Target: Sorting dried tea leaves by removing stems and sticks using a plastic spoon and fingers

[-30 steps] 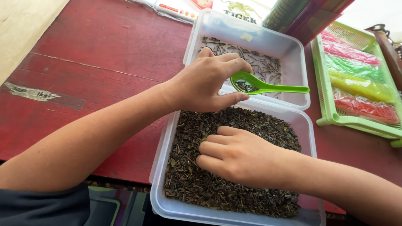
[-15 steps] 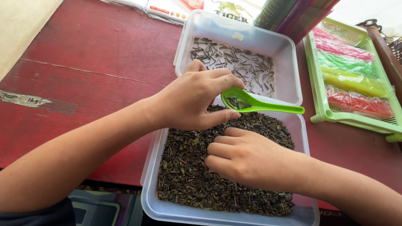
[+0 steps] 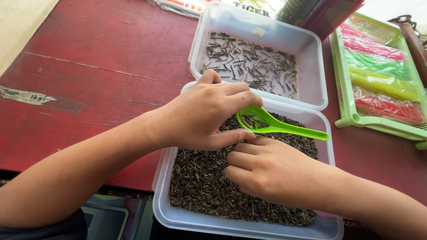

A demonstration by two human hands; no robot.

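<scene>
Left hand [image 3: 207, 115] pinches the green spoon [image 3: 271, 126] by its bowl, mid-frame over the tea tub's [image 3: 249, 222] far rim. Right hand [image 3: 267, 171] is curled knuckles-down in the tea [image 3: 200, 186] (grip hidden). Bare red table [image 3: 102, 58] fills the upper left.

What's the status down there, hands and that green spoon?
Left hand holds green spoon by its bowl, few stems inside. Right hand rests in tea leaves. Nothing blocking.

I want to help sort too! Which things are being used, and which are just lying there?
In use:
left hand
right hand
bright green plastic spoon
near clear plastic tub of dark loose leaves
far clear plastic tub of little stems

Lying about:
light green plastic basket of coloured packets
paper packets
</scene>
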